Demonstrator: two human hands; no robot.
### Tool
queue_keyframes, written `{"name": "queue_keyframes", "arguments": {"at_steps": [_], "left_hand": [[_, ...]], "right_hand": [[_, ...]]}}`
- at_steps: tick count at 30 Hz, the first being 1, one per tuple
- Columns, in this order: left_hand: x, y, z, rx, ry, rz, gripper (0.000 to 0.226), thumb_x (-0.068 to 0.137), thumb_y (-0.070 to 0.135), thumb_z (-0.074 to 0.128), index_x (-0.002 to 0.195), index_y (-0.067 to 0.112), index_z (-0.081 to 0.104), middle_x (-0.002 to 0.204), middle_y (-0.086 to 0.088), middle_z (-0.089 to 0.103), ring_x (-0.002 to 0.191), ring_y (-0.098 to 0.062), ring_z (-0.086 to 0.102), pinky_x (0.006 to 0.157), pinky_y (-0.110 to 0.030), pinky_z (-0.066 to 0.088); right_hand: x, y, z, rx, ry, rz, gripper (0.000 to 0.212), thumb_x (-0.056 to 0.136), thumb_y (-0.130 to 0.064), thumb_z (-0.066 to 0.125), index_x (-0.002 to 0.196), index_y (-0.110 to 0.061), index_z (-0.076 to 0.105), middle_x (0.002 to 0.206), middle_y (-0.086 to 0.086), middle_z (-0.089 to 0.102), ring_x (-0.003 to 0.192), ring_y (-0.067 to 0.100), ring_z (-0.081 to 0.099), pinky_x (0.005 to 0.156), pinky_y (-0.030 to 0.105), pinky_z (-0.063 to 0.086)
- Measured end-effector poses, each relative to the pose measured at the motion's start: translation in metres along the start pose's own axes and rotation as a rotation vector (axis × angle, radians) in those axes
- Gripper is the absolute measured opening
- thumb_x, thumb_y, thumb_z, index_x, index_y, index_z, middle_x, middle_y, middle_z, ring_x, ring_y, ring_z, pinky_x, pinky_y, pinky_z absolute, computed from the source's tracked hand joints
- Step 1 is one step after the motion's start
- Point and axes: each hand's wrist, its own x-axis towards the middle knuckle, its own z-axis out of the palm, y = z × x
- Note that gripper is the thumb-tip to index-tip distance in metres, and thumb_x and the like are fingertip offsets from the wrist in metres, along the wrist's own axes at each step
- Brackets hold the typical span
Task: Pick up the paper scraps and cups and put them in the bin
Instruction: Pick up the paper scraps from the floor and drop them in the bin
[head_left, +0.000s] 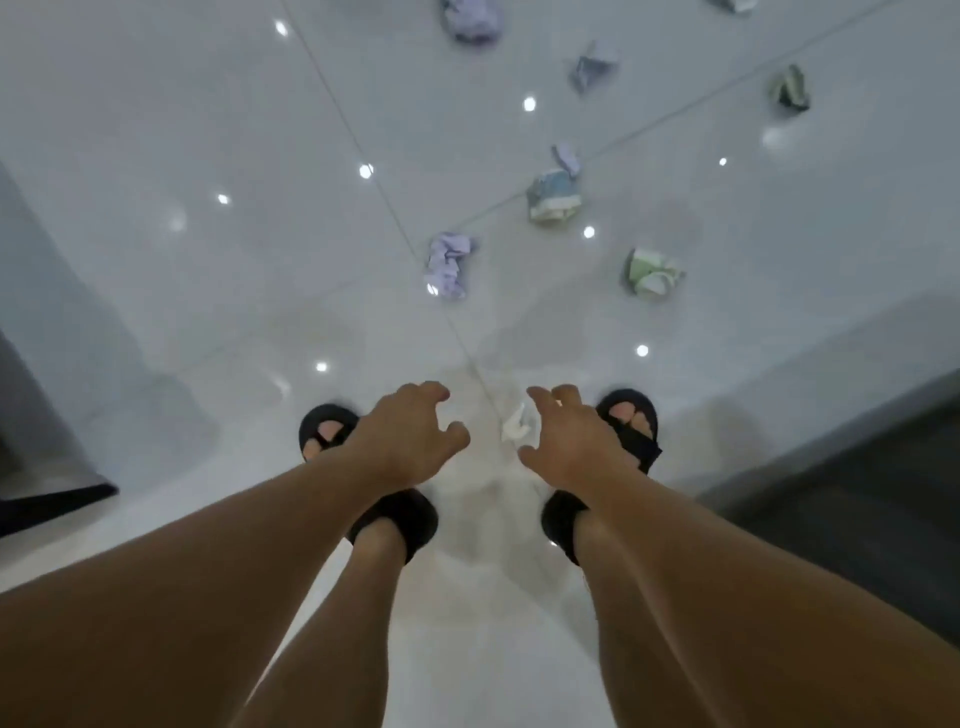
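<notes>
A small white paper scrap (514, 423) lies on the glossy white floor between my feet. My left hand (410, 441) hangs just left of it, fingers loosely curled and holding nothing. My right hand (566, 439) hovers just right of the scrap, fingers spread and bent, also holding nothing. Farther ahead lie several crumpled pieces: a lilac one (448, 265), a blue-green crushed cup (555, 196), a pale green crushed cup (653, 273), a grey-blue one (589, 67), a dark green one (790, 89) and a lilac one (471, 21) at the top edge. No bin is in view.
My feet in black sandals (626, 421) stand on the tiled floor (208, 130). A dark surface (857, 499) runs along the right side. A grey upright panel (47, 312) and a dark edge (52, 501) stand at the left.
</notes>
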Motion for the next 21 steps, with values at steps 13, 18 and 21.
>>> {"name": "queue_keyframes", "arguments": {"at_steps": [13, 18, 21], "left_hand": [[0.064, -0.047, 0.084, -0.063, -0.052, 0.083, 0.073, 0.088, 0.037, 0.06, 0.148, 0.028, 0.019, 0.141, -0.002, 0.042, 0.125, -0.023, 0.045, 0.102, -0.041, 0.041], [0.059, -0.033, 0.043, -0.162, 0.077, 0.175, 0.069, 0.088, 0.035, 0.062, 0.146, 0.027, 0.026, 0.134, -0.001, 0.047, 0.115, -0.019, 0.052, 0.097, -0.038, 0.044], [0.064, -0.029, 0.024, -0.247, 0.17, 0.212, 0.05, 0.092, 0.029, 0.057, 0.138, 0.025, 0.04, 0.128, -0.001, 0.054, 0.108, -0.017, 0.056, 0.092, -0.035, 0.046]], "right_hand": [[0.083, -0.005, 0.079, 0.328, 0.059, 0.016, 0.025, 0.089, -0.032, 0.062, 0.111, -0.021, 0.058, 0.087, -0.01, 0.062, 0.083, 0.013, 0.061, 0.072, 0.023, 0.049], [0.066, -0.043, 0.006, 0.739, -0.02, -0.041, 0.019, 0.08, -0.034, 0.075, 0.089, -0.02, 0.066, 0.076, -0.005, 0.071, 0.067, 0.009, 0.068, 0.074, 0.031, 0.057], [0.065, -0.063, -0.023, 0.821, -0.1, -0.075, 0.022, 0.08, -0.034, 0.076, 0.086, -0.015, 0.067, 0.072, -0.003, 0.073, 0.063, 0.012, 0.07, 0.075, 0.034, 0.057]]}}
